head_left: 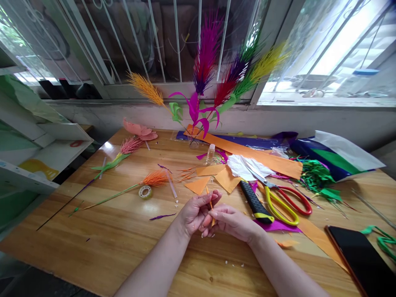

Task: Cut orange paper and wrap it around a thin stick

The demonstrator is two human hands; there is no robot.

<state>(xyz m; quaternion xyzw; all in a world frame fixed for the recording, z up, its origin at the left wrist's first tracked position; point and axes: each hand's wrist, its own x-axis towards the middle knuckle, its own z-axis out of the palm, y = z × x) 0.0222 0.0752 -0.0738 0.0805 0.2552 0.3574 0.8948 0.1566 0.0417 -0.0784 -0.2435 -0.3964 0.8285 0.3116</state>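
Close together above the front of the table, my left hand point(198, 212) and my right hand point(229, 220) pinch one thin orange paper strip point(210, 202). The strip stands nearly upright between the fingertips, and its lower part is partly covered by my fingers. Cut orange paper pieces point(227, 178) lie just beyond the hands. To the right are scissors point(278, 196) with yellow and red handles and a black-handled cutter point(256, 204). An orange tassel flower point(154, 178) on a green stem lies to the left, beside a small tape roll point(145, 192).
Colourful paper plumes point(207, 53) stand in a clear vase point(194, 142) by the window. A small clear bottle point(210, 153), green shreds point(315, 175) and a long orange strip point(262, 159) lie across the back. At the right front rests a phone point(361, 255); a pink flower point(140, 130) lies far left.
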